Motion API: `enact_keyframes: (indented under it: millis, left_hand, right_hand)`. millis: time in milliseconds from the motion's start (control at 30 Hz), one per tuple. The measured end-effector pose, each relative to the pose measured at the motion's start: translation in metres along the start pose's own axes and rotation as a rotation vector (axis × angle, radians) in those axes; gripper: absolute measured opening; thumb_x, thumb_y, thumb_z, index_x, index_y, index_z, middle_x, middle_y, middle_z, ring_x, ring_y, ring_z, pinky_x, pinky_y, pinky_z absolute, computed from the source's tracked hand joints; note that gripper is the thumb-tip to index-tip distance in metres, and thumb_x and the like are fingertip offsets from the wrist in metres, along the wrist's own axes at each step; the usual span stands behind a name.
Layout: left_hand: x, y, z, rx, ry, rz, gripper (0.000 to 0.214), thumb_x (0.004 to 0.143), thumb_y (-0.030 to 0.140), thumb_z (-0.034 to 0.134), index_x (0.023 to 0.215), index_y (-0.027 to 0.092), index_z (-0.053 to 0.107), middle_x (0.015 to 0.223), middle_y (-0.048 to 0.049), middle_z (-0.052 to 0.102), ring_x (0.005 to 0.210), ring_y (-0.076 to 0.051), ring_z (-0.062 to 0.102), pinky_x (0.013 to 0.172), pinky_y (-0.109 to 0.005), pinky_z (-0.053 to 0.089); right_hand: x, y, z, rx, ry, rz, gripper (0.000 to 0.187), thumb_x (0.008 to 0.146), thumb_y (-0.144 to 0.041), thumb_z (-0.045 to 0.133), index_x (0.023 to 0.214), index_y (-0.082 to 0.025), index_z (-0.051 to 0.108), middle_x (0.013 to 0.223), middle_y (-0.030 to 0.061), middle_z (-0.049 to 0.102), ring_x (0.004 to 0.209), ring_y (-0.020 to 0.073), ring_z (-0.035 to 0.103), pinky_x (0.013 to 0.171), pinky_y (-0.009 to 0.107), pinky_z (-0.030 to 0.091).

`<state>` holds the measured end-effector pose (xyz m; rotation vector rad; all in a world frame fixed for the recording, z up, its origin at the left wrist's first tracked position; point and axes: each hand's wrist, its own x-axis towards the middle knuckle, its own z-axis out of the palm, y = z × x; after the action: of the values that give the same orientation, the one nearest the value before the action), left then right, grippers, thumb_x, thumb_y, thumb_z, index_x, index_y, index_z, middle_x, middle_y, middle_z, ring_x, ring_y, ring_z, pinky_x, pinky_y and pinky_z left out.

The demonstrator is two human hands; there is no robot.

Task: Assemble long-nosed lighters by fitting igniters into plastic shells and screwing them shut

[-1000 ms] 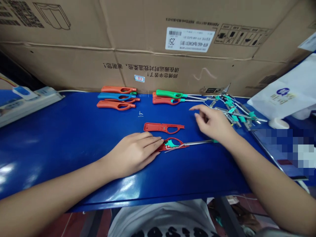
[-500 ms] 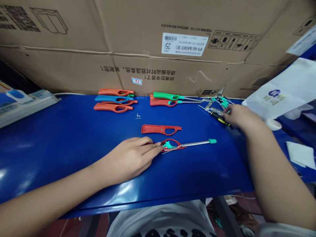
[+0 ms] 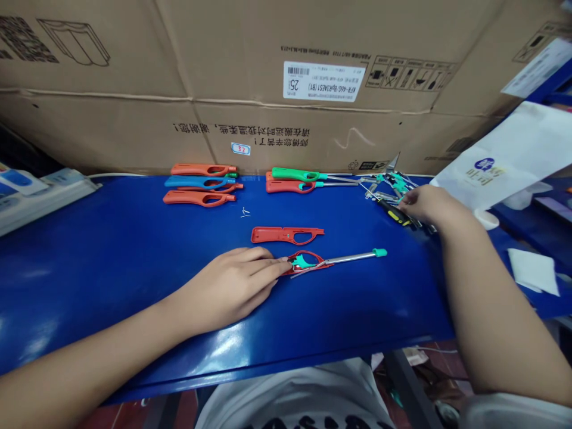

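My left hand [image 3: 236, 286] lies over the handle end of an opened red gas lighter [image 3: 304, 262], its fingers closed on it. A green trigger, a thin pale tube and a metal barrel with a green tip show beyond the fingertips. Just behind it lies the loose red shell half [image 3: 286, 235], inner side up. My right hand [image 3: 426, 205] reaches into a pile of metal and green lighter parts [image 3: 395, 182] at the back right, fingers pinched. What they hold, if anything, is hidden. A black-and-yellow screwdriver [image 3: 395, 214] lies beside those fingers.
Several orange and blue lighter shells [image 3: 201, 183] lie at the back left. A green lighter [image 3: 297, 174] and a red lighter [image 3: 290, 184] rest at back centre. Small wire bits [image 3: 245, 212] lie nearby. A cardboard box [image 3: 250, 71] walls the back; a power strip [image 3: 49, 193] stands left.
The whole view has shifted slightly. My right hand stays at the parts pile with its fingers working there. My left hand keeps its place on the red lighter.
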<state>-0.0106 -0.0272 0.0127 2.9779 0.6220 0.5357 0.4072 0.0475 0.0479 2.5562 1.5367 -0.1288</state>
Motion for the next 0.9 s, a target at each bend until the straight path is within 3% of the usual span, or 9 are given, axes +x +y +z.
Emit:
enact_keyframes:
  millis: [267, 467, 533, 633, 767, 900]
  left_hand:
    - [0.001, -0.001, 0.003, -0.041, 0.026, -0.008, 0.035, 0.103, 0.017, 0.048, 0.136, 0.016, 0.060, 0.120, -0.0096, 0.073, 0.105, -0.023, 0.067, 0.088, -0.038, 0.060]
    - [0.002, -0.002, 0.007, -0.104, 0.024, -0.055, 0.036, 0.103, 0.017, 0.049, 0.137, 0.018, 0.060, 0.121, -0.0100, 0.073, 0.109, -0.022, 0.066, 0.091, -0.037, 0.059]
    - [0.003, -0.001, 0.007, -0.168, 0.030, -0.100, 0.035, 0.102, 0.019, 0.053, 0.136, 0.019, 0.061, 0.117, -0.0096, 0.073, 0.107, -0.022, 0.067, 0.091, -0.036, 0.059]
    - [0.007, 0.004, 0.005, -0.316, 0.094, -0.223, 0.035, 0.099, 0.026, 0.061, 0.133, 0.020, 0.064, 0.115, -0.0093, 0.073, 0.105, -0.020, 0.069, 0.093, -0.035, 0.059]
    - [0.019, 0.018, 0.000, -0.591, 0.218, -0.438, 0.038, 0.094, 0.030, 0.069, 0.129, 0.018, 0.066, 0.126, -0.0092, 0.073, 0.115, -0.022, 0.070, 0.103, -0.036, 0.057]
    - [0.030, 0.032, -0.006, -0.939, 0.161, -0.518, 0.027, 0.095, 0.023, 0.065, 0.121, 0.016, 0.069, 0.117, -0.0061, 0.076, 0.107, -0.019, 0.073, 0.098, -0.031, 0.059]
  right_hand:
    - [-0.019, -0.001, -0.012, 0.076, 0.041, -0.093, 0.013, 0.084, -0.025, 0.066, 0.077, -0.014, 0.068, 0.079, 0.0147, 0.069, 0.065, 0.0191, 0.056, 0.061, 0.034, 0.038]
    - [-0.057, -0.034, -0.018, 0.349, 0.107, -0.290, 0.017, 0.090, -0.035, 0.063, 0.092, -0.018, 0.069, 0.069, 0.0045, 0.068, 0.054, 0.0129, 0.054, 0.053, 0.026, 0.040]
    - [-0.071, -0.050, -0.009, 0.723, 0.045, -0.451, 0.023, 0.084, -0.041, 0.071, 0.088, -0.019, 0.066, 0.066, 0.0027, 0.067, 0.050, 0.0123, 0.054, 0.047, 0.024, 0.041]
    - [-0.094, -0.074, 0.005, 1.091, -0.212, -0.646, 0.034, 0.077, -0.045, 0.079, 0.090, -0.020, 0.061, 0.062, 0.0009, 0.067, 0.052, 0.0141, 0.059, 0.045, 0.024, 0.049]
    - [-0.127, -0.096, 0.013, 1.288, -0.486, -0.750, 0.038, 0.074, -0.043, 0.084, 0.092, -0.020, 0.060, 0.075, 0.0022, 0.069, 0.071, 0.0179, 0.069, 0.052, 0.026, 0.059]
    - [-0.149, -0.105, 0.011, 1.276, -0.599, -0.862, 0.032, 0.076, -0.040, 0.084, 0.093, -0.019, 0.066, 0.082, 0.0025, 0.067, 0.072, 0.0148, 0.066, 0.055, 0.024, 0.059]
